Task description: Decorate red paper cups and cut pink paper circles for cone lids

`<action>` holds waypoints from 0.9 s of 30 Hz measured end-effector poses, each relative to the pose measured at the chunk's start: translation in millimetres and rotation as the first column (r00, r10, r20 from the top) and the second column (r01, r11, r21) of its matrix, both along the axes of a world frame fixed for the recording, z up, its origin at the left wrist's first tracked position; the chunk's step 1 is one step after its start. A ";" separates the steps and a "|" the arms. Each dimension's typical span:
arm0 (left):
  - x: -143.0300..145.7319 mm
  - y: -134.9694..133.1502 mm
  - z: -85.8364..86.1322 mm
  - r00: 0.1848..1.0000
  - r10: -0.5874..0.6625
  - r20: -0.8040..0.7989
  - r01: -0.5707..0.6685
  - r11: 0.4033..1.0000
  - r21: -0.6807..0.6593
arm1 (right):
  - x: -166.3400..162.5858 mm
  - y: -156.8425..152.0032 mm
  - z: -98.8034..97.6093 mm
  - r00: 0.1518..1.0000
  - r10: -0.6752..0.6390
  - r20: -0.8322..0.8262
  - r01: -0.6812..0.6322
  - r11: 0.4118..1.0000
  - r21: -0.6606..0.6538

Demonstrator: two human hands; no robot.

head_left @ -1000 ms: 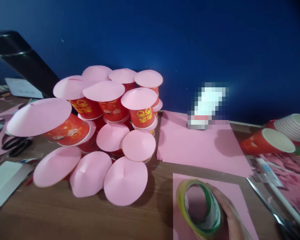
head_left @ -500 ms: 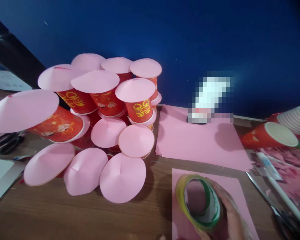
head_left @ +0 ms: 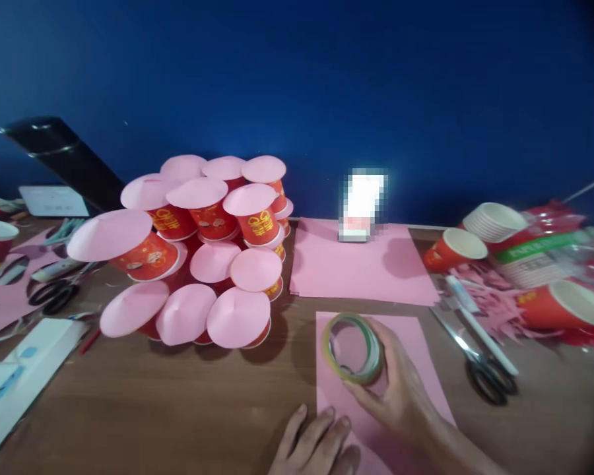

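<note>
As the left hand [head_left: 317,445] lies flat, fingers [head_left: 383,338] of the right hand [head_left: 402,394] clamp the tape roll [head_left: 375,354].

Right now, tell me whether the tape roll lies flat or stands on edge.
Tipped up on edge: the right hand grips the tape roll by its rim, and the pink sheet shows through its hole.

I see the tape roll [head_left: 352,348] at lower centre with a yellow-green rim and a white inner side. The paper sheet [head_left: 418,335] under it is plain pink. The paper cups [head_left: 255,224] at centre left are red with yellow characters, their paper discs [head_left: 237,316] pink. The wall [head_left: 376,79] is deep blue, the table [head_left: 153,409] brown wood grain.
</note>
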State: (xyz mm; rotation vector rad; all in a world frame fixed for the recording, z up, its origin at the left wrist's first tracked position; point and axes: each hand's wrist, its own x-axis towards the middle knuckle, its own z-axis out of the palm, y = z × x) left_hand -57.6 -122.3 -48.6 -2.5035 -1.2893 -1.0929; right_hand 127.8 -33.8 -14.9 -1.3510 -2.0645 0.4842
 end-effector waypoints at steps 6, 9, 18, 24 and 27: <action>-11.9 3.9 28.8 0.972 -0.131 -0.196 0.128 0.991 -0.025 | -3.3 -0.2 3.9 1.000 0.014 -0.014 -0.013 0.998 0.058; -11.4 -2.3 35.6 0.972 -0.113 -0.205 0.103 0.993 -0.057 | -3.7 0.2 5.0 0.999 0.013 -0.035 -0.009 0.995 0.102; -21.0 -6.7 82.9 0.998 0.022 -0.066 -0.046 0.919 -0.392 | -4.0 1.3 4.4 0.995 -0.008 -0.103 0.017 0.997 0.081; -24.3 37.9 90.3 0.863 0.282 0.420 0.022 0.808 -0.589 | -5.4 0.5 9.8 0.992 0.009 -0.124 0.001 0.997 0.082; -24.6 45.6 81.3 0.782 0.334 0.526 0.067 0.794 -0.604 | -4.7 -0.5 11.4 0.993 0.018 -0.114 -0.009 0.997 0.077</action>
